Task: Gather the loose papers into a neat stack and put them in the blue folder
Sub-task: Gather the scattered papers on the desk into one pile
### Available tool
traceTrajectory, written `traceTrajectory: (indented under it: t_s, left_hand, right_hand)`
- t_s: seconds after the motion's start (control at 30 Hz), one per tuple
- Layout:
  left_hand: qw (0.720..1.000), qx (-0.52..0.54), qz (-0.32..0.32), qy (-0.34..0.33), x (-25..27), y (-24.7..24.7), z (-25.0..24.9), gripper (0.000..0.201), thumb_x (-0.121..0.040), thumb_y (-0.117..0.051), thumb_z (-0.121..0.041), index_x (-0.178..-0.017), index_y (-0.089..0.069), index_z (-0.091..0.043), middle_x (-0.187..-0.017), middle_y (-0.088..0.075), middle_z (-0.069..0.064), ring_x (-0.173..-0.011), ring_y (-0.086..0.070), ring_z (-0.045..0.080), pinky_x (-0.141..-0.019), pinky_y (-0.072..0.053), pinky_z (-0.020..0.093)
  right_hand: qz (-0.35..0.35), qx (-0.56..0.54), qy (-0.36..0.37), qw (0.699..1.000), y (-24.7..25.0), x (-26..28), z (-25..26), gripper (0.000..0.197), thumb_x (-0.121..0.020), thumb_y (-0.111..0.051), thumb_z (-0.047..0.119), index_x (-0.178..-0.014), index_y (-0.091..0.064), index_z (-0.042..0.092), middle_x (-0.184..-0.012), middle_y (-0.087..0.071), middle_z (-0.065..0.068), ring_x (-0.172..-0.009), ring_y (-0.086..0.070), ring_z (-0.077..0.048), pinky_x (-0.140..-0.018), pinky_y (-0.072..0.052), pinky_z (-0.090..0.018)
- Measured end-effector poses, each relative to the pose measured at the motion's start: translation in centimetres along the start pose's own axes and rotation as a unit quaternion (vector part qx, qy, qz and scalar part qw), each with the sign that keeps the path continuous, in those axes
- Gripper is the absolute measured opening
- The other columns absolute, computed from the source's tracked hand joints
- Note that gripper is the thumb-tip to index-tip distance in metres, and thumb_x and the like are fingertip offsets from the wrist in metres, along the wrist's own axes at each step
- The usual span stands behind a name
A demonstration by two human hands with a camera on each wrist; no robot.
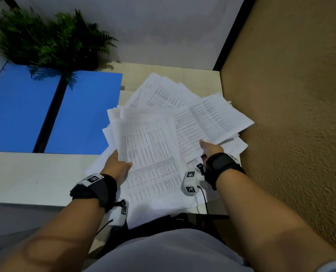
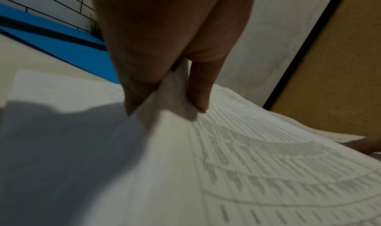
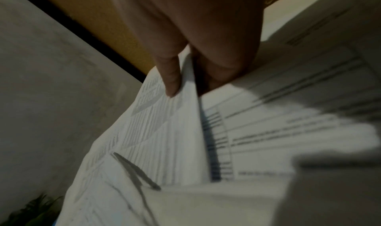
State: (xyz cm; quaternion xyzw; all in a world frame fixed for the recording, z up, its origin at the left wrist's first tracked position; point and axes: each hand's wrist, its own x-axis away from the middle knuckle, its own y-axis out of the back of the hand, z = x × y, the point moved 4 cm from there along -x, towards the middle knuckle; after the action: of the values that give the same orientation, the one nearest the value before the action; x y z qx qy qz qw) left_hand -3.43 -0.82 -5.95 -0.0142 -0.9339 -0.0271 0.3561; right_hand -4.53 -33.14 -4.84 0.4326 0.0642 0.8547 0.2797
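A messy pile of printed white papers (image 1: pixel 163 118) covers the right half of the desk. My left hand (image 1: pixel 118 163) pinches the left edge of a bundle of sheets (image 2: pixel 247 156), thumb on top and fingers (image 2: pixel 142 76) beneath. My right hand (image 1: pixel 210 149) pinches another bundle (image 3: pixel 160 131) at its near edge, thumb on top and fingers beneath. The blue folder (image 1: pixel 84 114) lies open and flat on the desk's left side, with a black spine down its middle.
A potted fern (image 1: pixel 51 38) stands at the back left, overhanging the folder. A rough tan wall (image 1: pixel 290 105) closes in the desk on the right, right beside the papers. Bare desk surface (image 1: pixel 35 173) lies in front of the folder.
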Motion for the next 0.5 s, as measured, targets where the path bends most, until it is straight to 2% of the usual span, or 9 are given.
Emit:
traceTrajectory:
  t_s: [0.07,0.13,0.2,0.23,0.33,0.43,0.5]
  left_hand:
    - [1.000,0.011,0.004,0.003,0.2,-0.1,-0.1,0.061,-0.091,-0.046,0.013,-0.135,-0.053,-0.028,-0.123,-0.065,0.000,-0.112,-0.061,0.024,-0.082,-0.049,0.032]
    - [1.000,0.011,0.004,-0.004,0.3,-0.2,-0.1,0.064,-0.091,-0.045,0.014,-0.139,-0.050,-0.028,-0.128,-0.063,0.002,-0.117,-0.059,0.026,-0.089,-0.048,0.036]
    - [1.000,0.015,0.014,-0.013,0.6,-0.4,-0.2,0.066,-0.090,-0.044,0.015,-0.139,-0.050,-0.029,-0.131,-0.062,0.002,-0.121,-0.058,0.027,-0.098,-0.046,0.039]
    - [1.000,0.013,0.018,-0.019,0.8,-0.5,-0.3,0.067,-0.090,-0.044,0.014,-0.138,-0.050,-0.030,-0.132,-0.062,0.002,-0.122,-0.057,0.027,-0.101,-0.045,0.042]
    - [0.999,0.002,0.025,-0.042,0.9,-1.0,-0.9,0.069,-0.087,-0.048,0.014,-0.137,-0.049,-0.034,-0.130,-0.061,0.001,-0.123,-0.056,0.029,-0.103,-0.046,0.048]
    - [0.996,0.003,0.049,-0.070,1.5,-1.9,-2.0,0.088,-0.079,-0.053,0.024,-0.142,-0.040,-0.035,-0.137,-0.055,0.004,-0.128,-0.052,0.032,-0.102,-0.048,0.053]
    - [0.996,0.009,0.057,-0.074,1.8,-2.2,-2.3,0.105,-0.074,-0.054,0.027,-0.143,-0.032,-0.049,-0.143,-0.048,0.000,-0.129,-0.050,0.031,-0.100,-0.050,0.055]
  right_hand:
    - [-0.032,0.031,0.026,0.999,0.8,0.7,1.0,0.052,-0.091,-0.061,0.031,-0.132,-0.052,0.001,-0.133,-0.058,-0.016,-0.120,-0.057,-0.033,-0.098,-0.049,-0.037]
    - [-0.126,0.022,0.085,0.988,2.7,1.9,2.4,0.052,-0.095,-0.055,0.018,-0.142,-0.041,0.003,-0.135,-0.055,-0.015,-0.123,-0.054,-0.033,-0.101,-0.044,-0.037]
    - [-0.180,0.003,0.173,0.968,4.7,3.6,4.3,0.045,-0.097,-0.049,0.013,-0.141,-0.043,0.006,-0.132,-0.057,-0.016,-0.120,-0.056,-0.032,-0.101,-0.044,-0.036]
    - [-0.202,0.003,0.214,0.956,5.7,4.7,5.1,0.040,-0.097,-0.048,0.012,-0.137,-0.048,0.008,-0.126,-0.061,-0.015,-0.115,-0.059,-0.029,-0.096,-0.045,-0.034]
    - [-0.245,-0.057,0.344,0.904,8.8,8.2,8.4,0.031,-0.095,-0.047,0.007,-0.121,-0.060,0.016,-0.104,-0.065,0.002,-0.100,-0.060,-0.011,-0.085,-0.045,-0.024]
    - [-0.236,-0.136,0.466,0.842,10.9,12.1,11.3,0.027,-0.091,-0.051,0.010,-0.105,-0.063,0.030,-0.091,-0.064,0.022,-0.088,-0.061,0.009,-0.086,-0.050,-0.019]
    - [-0.218,-0.135,0.486,0.836,10.9,13.4,12.2,0.023,-0.092,-0.053,0.011,-0.101,-0.059,0.031,-0.088,-0.061,0.026,-0.081,-0.058,0.019,-0.081,-0.050,-0.013]
